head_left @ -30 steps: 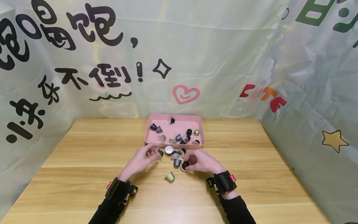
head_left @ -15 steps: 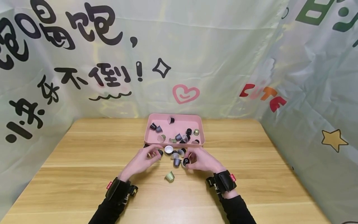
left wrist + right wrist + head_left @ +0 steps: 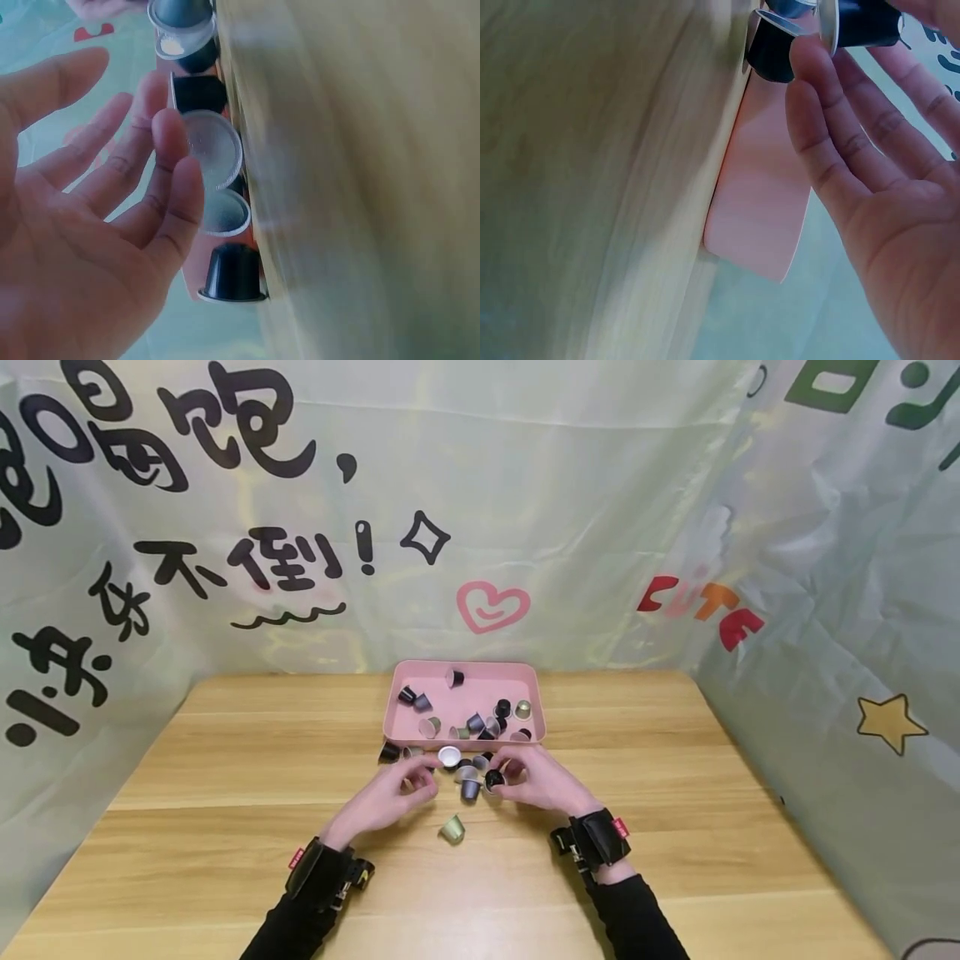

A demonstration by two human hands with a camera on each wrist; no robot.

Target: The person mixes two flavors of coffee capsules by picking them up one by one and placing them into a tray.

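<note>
- Pink tray [image 3: 464,670] sits at the far middle of the wooden table [image 3: 225,827], with a bunch of coffee capsules inside and more scattered just in front of it.
- Right hand [image 3: 542,782] is pinching a dark capsule [image 3: 492,779] at its fingertips, just in front of the tray's near edge; the wrist view shows a dark capsule [image 3: 859,22] held at the fingertips.
- Left hand [image 3: 390,793] is relaxed and loose, fingers spread beside the silver-lidded capsule [image 3: 214,146], not gripping anything as far as I can see.
- Green capsule [image 3: 452,829] lies alone, nearer the person.
- Risk imo: that fingertip pinch is shallow, so the capsule could slip and roll. The loose pile [image 3: 465,768] is tightly packed too, so a stray knuckle could knock capsules across the table.
</note>
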